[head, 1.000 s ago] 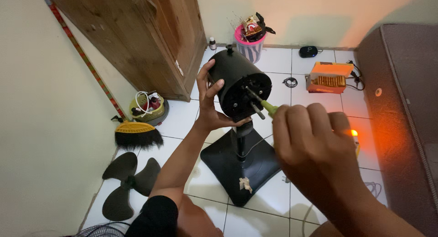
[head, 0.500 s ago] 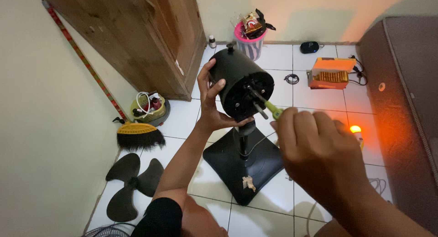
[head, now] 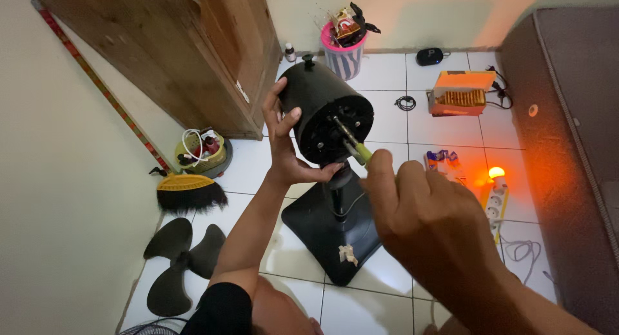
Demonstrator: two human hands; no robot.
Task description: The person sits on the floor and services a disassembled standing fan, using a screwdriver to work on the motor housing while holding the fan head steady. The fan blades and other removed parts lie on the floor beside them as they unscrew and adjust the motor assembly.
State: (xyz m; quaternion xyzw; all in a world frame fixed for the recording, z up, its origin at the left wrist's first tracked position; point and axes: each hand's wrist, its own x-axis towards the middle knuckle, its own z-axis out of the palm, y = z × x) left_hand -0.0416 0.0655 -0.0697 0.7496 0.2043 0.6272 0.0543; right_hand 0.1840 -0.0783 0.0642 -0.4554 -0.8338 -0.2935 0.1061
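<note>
Where white floor tiles met a cream wall and a wooden cabinet, a person worked on a black fan motor housing mounted on its stand, whose square black base sat flat on the floor directly below the housing. The left hand lay open against the housing's left side, fingers spread on its shell and thumb curled under its front edge. The right hand, just right of and below the housing, was closed around a screwdriver with a green handle, its metal shaft reaching to the housing's round front face; the hand hid most of the handle. A detached black fan blade lay on the tiles well to the left of the housing and lower down, beside a small brush with a yellow top and a yellowish bowl of oddments. Behind the housing stood a pink-rimmed striped bin stuffed with rubbish. To the housing's right sat an orange box with dark cables, and further right and lower a white power strip with an orange glowing light. A dark brown piece of furniture closed off the far right of the room.
</note>
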